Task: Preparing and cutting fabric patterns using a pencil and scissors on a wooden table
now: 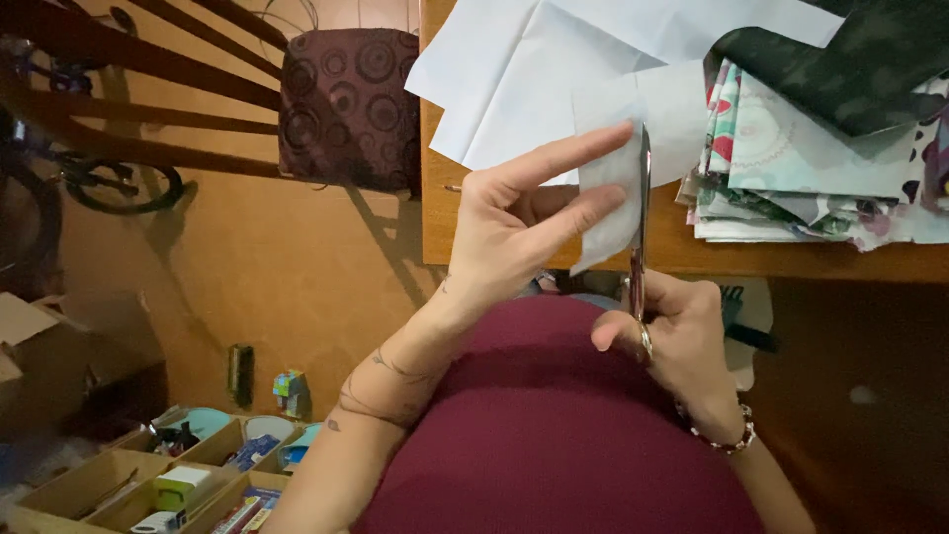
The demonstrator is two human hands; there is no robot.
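Left hand (514,222) pinching white cloth piece (608,198), right hand (677,341) on scissors (641,218) at its edge.

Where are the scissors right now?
In the head view, the scissors are right of centre, gripped by the right hand, blades pointing up along the edge of the white fabric piece that the left hand holds, at the wooden table's front edge.

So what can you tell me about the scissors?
The scissors look like shiny metal, with long, thin blades standing nearly upright in the picture. The right hand grips the handles, which are mostly hidden. The blades run along the edge of a white piece of fabric pinched in the left hand, above the wooden table.
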